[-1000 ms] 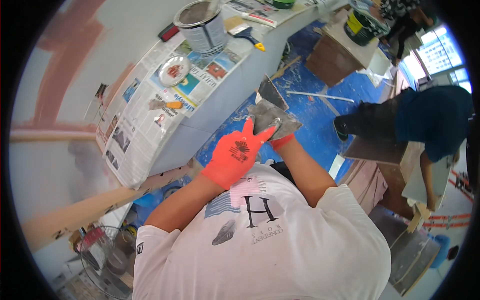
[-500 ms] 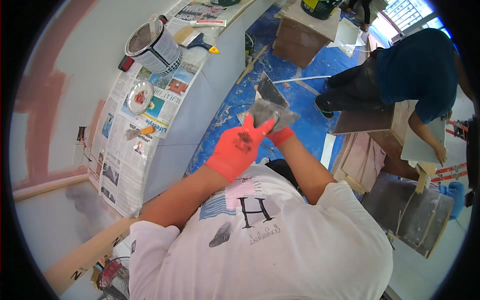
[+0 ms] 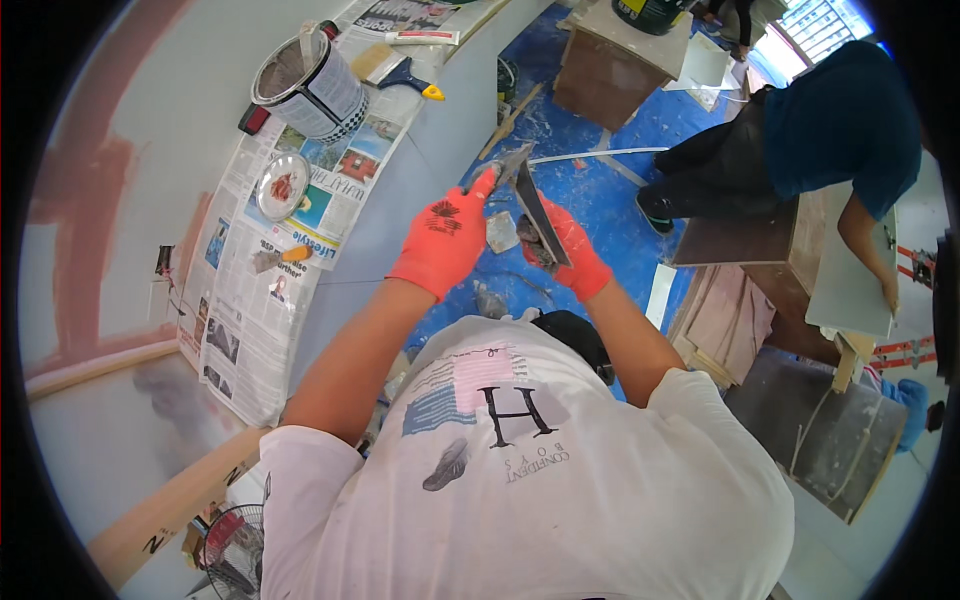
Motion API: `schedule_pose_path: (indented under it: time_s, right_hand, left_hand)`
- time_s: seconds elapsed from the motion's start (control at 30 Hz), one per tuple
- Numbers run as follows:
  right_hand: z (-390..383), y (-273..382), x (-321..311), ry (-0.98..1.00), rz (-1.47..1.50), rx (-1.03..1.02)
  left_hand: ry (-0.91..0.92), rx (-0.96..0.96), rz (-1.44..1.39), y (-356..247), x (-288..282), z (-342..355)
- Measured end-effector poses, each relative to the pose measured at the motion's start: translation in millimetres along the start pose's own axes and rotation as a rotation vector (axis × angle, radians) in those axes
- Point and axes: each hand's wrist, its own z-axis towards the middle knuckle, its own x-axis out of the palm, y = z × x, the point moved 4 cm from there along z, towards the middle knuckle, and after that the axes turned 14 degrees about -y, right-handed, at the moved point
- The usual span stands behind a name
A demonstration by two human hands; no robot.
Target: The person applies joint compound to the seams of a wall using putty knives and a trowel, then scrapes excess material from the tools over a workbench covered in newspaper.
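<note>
Both my hands wear orange gloves and meet over the blue floor sheet [image 3: 600, 195]. My left hand [image 3: 445, 240] grips a narrow putty knife [image 3: 508, 165] whose blade points up and to the right. My right hand [image 3: 578, 258] holds a wide grey filling blade [image 3: 537, 212] smeared with grey compound, tilted on edge. The narrow knife's tip touches the upper end of the wide blade. My forearms rise from my white shirt at the bottom of the view.
A grey ledge carries newspaper [image 3: 240, 330], a metal bucket [image 3: 305, 80], a round lid [image 3: 283, 186], a yellow-handled scraper [image 3: 405, 75] and a small scraper [image 3: 275, 258]. Another person in a dark blue top [image 3: 830, 120] bends over boards [image 3: 850, 270] at right. A wooden box [image 3: 615, 60] stands beyond.
My left hand has moved off the wide blade to the left, so both tools now show. My head has turned, shifting the ledge and bucket toward the middle of the view.
</note>
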Motion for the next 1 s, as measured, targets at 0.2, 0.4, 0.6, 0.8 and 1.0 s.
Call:
schedule_pose_path:
  time_s: [0.2, 0.4, 0.6, 0.8, 1.0]
  right_hand:
    - [14, -21, -22, -0.3, 0.19, 0.089]
    - [-7, 3, -1, -0.08, 0.047, 0.181]
    - [8, -12, -19, -0.006, 0.423, 0.258]
    - [11, -19, -9, -0.172, -0.143, -0.153]
    - [10, -18, -49, -0.213, 0.014, 0.04]
  left_hand:
    - [0.013, 0.163, 0.124, -28, 8, -17]
    - [-0.055, -0.074, -0.026, 16, 1, -1]
    - [0.058, 0.182, -0.087, -40, 9, -41]
    - [0.076, 0.215, -0.084, -56, 1, -44]
    - [0.0, 0.078, -0.071, -48, 11, -29]
